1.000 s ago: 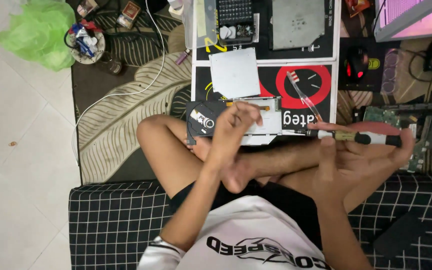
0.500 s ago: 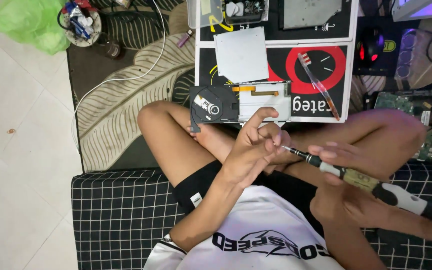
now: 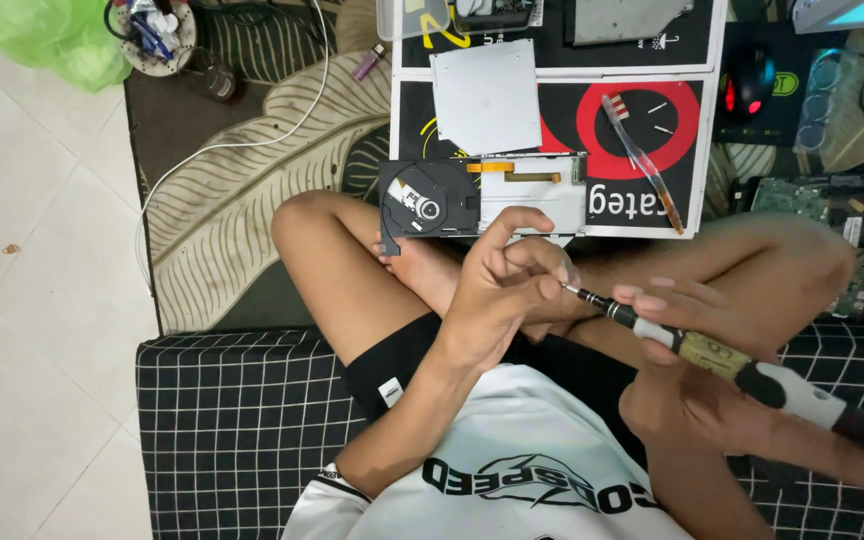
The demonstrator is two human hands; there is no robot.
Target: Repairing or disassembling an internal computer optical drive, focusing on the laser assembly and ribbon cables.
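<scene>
Pale tiled floor (image 3: pixel 22 330) far left, green plastic bag (image 3: pixel 72 40) in the top corner. Leaf-patterned rug (image 3: pixel 222 200) next, then black checked cushion (image 3: pixel 222 430) under crossed legs. Opened optical drive (image 3: pixel 482 195) on a black-and-red mat (image 3: pixel 652 140), just beyond the knees. Left hand (image 3: pixel 502 295) curled loosely, fingertips pinched at the tip of a screwdriver (image 3: pixel 712 355). Right hand (image 3: pixel 682 385) wrapped around the screwdriver's handle, fingers closed. Computer mouse (image 3: pixel 749 80) upper right, green circuit board (image 3: pixel 802 200) at right edge.
</scene>
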